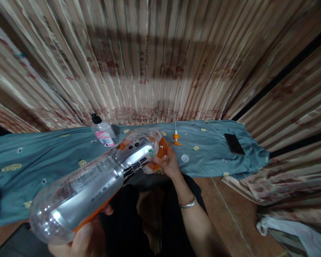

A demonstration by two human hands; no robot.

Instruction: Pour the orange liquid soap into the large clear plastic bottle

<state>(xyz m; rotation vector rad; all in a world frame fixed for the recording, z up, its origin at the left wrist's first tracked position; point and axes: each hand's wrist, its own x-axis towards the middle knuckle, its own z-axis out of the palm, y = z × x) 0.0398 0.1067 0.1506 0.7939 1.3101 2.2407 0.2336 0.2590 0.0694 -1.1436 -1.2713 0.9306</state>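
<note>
While an orange-and-white plastic pump [176, 137] lies loose, the handling looks midway

Judging by the loose parts, the opening-up seems done: the pump and a small round whitish disc [185, 158], perhaps a cap, rest on the counter [211, 165] draped in teal patterned cloth. Closing up is apparently left, as neither part is fitted to a bottle; how full the bottles are, I cannot tell. The left hand [82, 235] is curled under the base end of a large clear plastic bottle with a silver label [96, 191], held aslant with its neck toward the right hand [169, 162]. That hand is wrapped around a translucent orange bottle [163, 145], partly hidden behind the clear one's neck; whether the mouths touch is unclear.
</note>
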